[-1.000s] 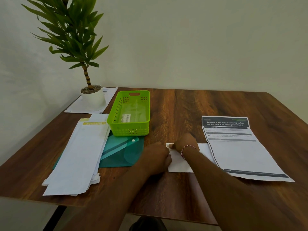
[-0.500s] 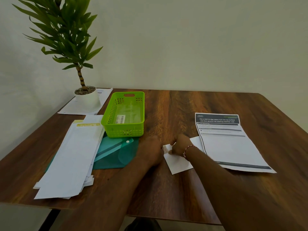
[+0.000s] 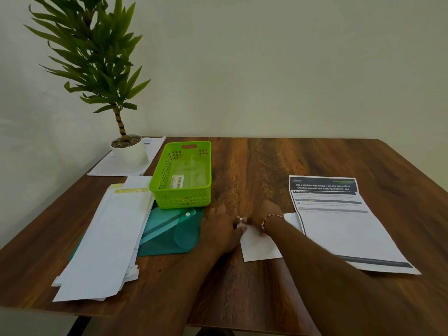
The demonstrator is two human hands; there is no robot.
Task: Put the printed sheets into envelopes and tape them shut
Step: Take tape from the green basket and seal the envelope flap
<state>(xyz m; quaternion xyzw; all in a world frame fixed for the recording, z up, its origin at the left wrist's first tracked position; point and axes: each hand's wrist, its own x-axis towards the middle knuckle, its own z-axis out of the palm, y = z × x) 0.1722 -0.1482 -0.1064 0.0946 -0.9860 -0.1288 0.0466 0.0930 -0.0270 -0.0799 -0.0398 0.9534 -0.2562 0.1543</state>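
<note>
A white envelope [image 3: 259,247] lies tilted on the wooden table [image 3: 254,166] at its middle, its right end tucked under a printed sheet [image 3: 339,229] with a dark header. My left hand [image 3: 221,230] and my right hand [image 3: 266,213], which wears a red-and-white wrist thread, meet at the envelope's far left corner. Both pinch a small white edge there; whether it is the flap or tape I cannot tell. A stack of long white envelopes [image 3: 106,241] rests at the left.
A lime-green basket [image 3: 158,175] holding a clear packet stands behind the hands. A teal plastic folder [image 3: 174,235] lies under the basket and the stack. A potted plant [image 3: 129,152] sits on papers [image 3: 152,147] at the far left corner.
The envelope has swung from lying square with the table edge to a tilt. My hands have closed in on its far left corner. The camera has tipped up.
</note>
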